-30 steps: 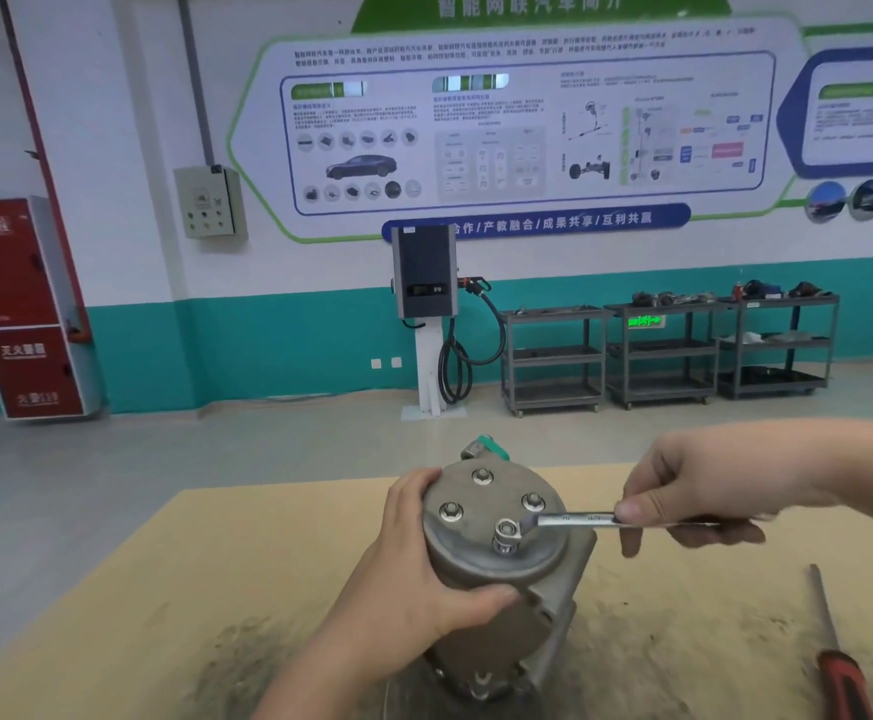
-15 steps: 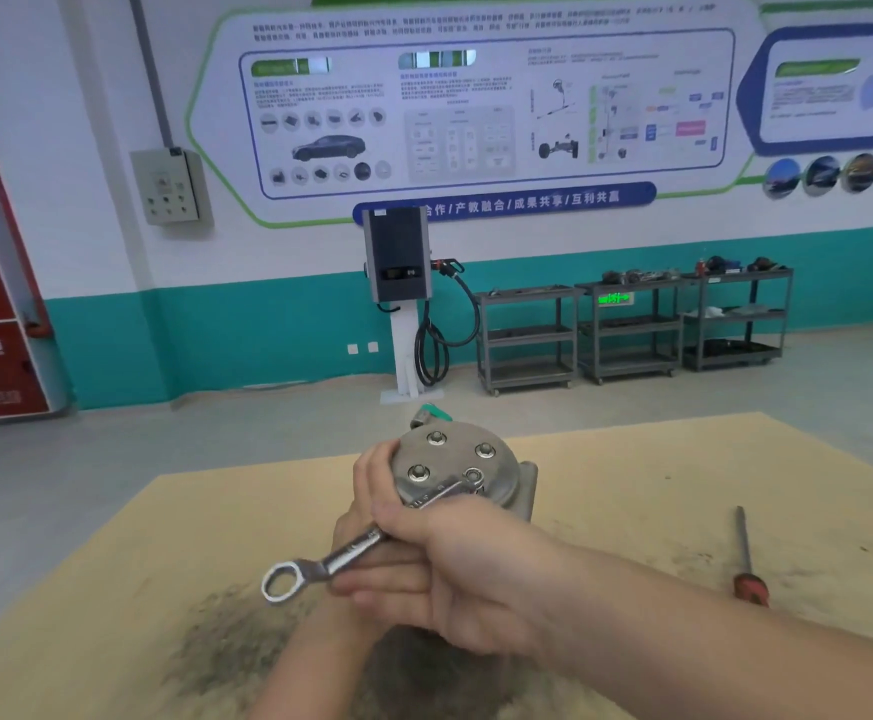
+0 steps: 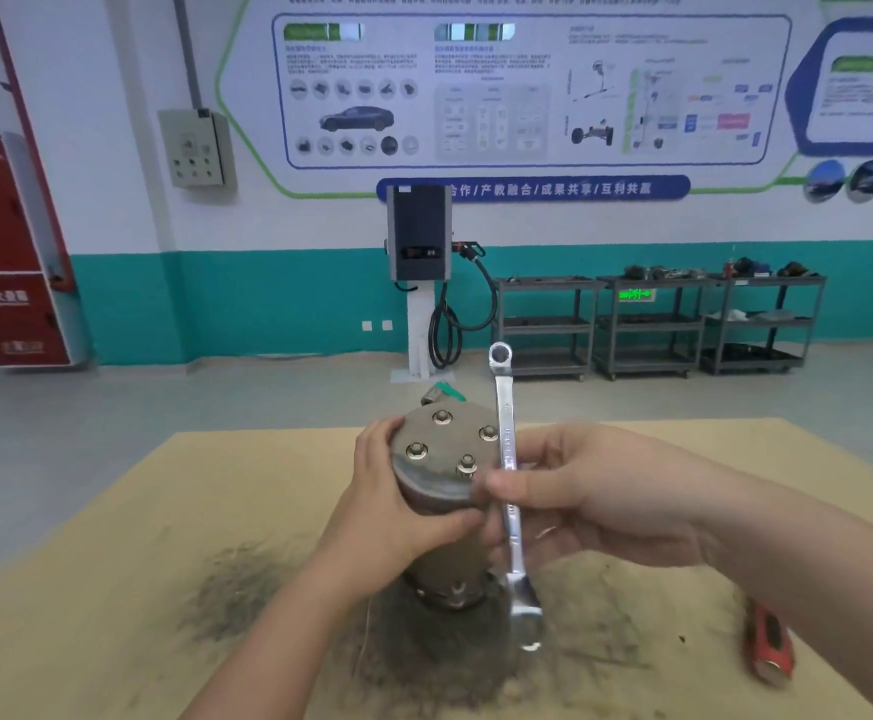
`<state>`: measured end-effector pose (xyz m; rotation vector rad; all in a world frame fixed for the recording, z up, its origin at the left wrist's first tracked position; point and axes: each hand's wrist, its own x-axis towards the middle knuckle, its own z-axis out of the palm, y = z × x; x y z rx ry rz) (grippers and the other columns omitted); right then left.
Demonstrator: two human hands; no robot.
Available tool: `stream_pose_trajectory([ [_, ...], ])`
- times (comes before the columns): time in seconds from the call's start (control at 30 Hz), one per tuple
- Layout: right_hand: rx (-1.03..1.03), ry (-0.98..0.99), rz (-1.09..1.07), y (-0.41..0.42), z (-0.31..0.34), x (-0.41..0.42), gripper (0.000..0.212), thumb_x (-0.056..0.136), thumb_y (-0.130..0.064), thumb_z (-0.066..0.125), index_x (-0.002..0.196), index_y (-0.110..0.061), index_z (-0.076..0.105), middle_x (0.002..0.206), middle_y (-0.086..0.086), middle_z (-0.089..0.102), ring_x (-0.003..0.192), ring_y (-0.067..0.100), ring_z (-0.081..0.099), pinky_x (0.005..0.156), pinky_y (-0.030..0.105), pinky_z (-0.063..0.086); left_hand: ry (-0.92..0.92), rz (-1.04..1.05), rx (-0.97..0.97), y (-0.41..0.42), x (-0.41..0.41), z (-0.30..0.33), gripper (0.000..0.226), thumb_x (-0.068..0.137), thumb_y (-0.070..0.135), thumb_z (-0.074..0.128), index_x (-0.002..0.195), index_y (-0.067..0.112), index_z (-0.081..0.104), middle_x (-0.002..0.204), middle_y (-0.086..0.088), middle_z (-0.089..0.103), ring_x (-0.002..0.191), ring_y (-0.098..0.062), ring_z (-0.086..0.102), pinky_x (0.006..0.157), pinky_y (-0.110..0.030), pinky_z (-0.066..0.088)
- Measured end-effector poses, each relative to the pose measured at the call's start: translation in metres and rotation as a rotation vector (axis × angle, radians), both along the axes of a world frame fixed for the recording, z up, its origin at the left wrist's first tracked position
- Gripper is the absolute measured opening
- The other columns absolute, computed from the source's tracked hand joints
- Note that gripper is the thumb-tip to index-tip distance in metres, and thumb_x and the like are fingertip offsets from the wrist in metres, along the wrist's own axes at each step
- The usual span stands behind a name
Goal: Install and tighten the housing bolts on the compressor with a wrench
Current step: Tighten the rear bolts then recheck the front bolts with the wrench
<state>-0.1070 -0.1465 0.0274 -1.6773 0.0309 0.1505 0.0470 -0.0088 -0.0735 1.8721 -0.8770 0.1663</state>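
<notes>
Compressor [image 3: 442, 491] stands upright near the middle of the tan table [image 3: 112, 537], its base sitting in a dark, gritty smear on the tabletop. Round end cap faces up and slightly toward the camera; a green-tipped fitting [image 3: 447, 391] pokes out behind the far edge.

Left hand [image 3: 398, 511] wraps the housing from the left side, fingers curled round the back rim and thumb pressed across the front of the body, clamped on it.

Right hand [image 3: 590, 493] is held just right of the compressor, fingers closed round the middle of the wrench [image 3: 511, 491], thumb tip across the shank.

Wrench is nearly vertical and clear of the bolts: ring end up, above the cap's far right edge; open end down, hanging in front of the compressor's lower right side, above the smear.

Red-handled tool [image 3: 769, 649] lies on the table at the right edge, well apart from the compressor, blurred.

Four housing bolts [image 3: 468, 465] sit in the end cap, spaced round its face, each with a washer. Whether fully seated: cannot tell.
</notes>
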Motion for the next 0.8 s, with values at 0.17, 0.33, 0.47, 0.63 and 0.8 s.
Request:
stream_pose_trajectory([
  [0.17, -0.626, -0.028, -0.123, -0.032, 0.002, -0.004, 0.022, 0.096, -0.036, 0.056, 0.085, -0.027, 0.072, 0.052, -0.001, 0.052, 0.042, 0.012, 0.044, 0.048, 0.019, 0.036, -0.003, -0.039, 0.022, 0.002, 0.011, 0.0, 0.109, 0.031, 0.087, 0.075, 0.12, 0.067, 0.015, 0.121, 0.05, 0.027, 0.113, 0.025, 0.04, 0.084, -0.003, 0.041],
  [0.33, -0.684, 0.053, -0.159, -0.047, 0.004, 0.0, 0.027, 0.095, -0.046, 0.053, 0.079, -0.034, 0.072, 0.05, -0.006, 0.046, 0.041, 0.015, 0.035, 0.059, 0.034, 0.026, 0.009, -0.089, 0.057, 0.002, 0.017, 0.004, 0.107, 0.031, 0.088, 0.073, 0.118, 0.072, 0.012, 0.125, 0.05, 0.024, 0.115, 0.024, 0.038, 0.082, 0.004, 0.036],
  [0.47, -0.709, 0.093, -0.094, -0.059, 0.012, 0.002, 0.028, 0.089, -0.053, 0.053, 0.083, -0.035, 0.073, 0.051, -0.007, 0.046, 0.04, 0.013, 0.036, 0.056, 0.032, 0.027, 0.021, -0.115, 0.072, 0.004, 0.017, 0.007, 0.105, 0.032, 0.088, 0.073, 0.116, 0.074, 0.011, 0.128, 0.048, 0.023, 0.116, 0.024, 0.038, 0.086, 0.0, 0.037],
  [0.63, -0.763, 0.147, 0.012, -0.07, 0.022, 0.013, 0.04, 0.072, -0.065, 0.055, 0.087, -0.033, 0.074, 0.052, -0.006, 0.048, 0.039, 0.012, 0.037, 0.051, 0.028, 0.027, 0.029, -0.139, 0.093, 0.005, 0.018, 0.01, 0.105, 0.032, 0.086, 0.073, 0.116, 0.075, 0.01, 0.127, 0.047, 0.023, 0.115, 0.024, 0.038, 0.087, -0.002, 0.037],
  [0.8, -0.679, 0.189, 0.108, -0.077, 0.026, 0.02, 0.036, 0.078, -0.055, 0.058, 0.082, -0.022, 0.073, 0.053, 0.0, 0.048, 0.038, 0.013, 0.039, 0.043, 0.022, 0.029, 0.013, -0.112, 0.078, 0.004, 0.015, 0.008, 0.109, 0.032, 0.089, 0.071, 0.121, 0.069, 0.011, 0.129, 0.047, 0.022, 0.117, 0.023, 0.037, 0.09, -0.005, 0.037],
])
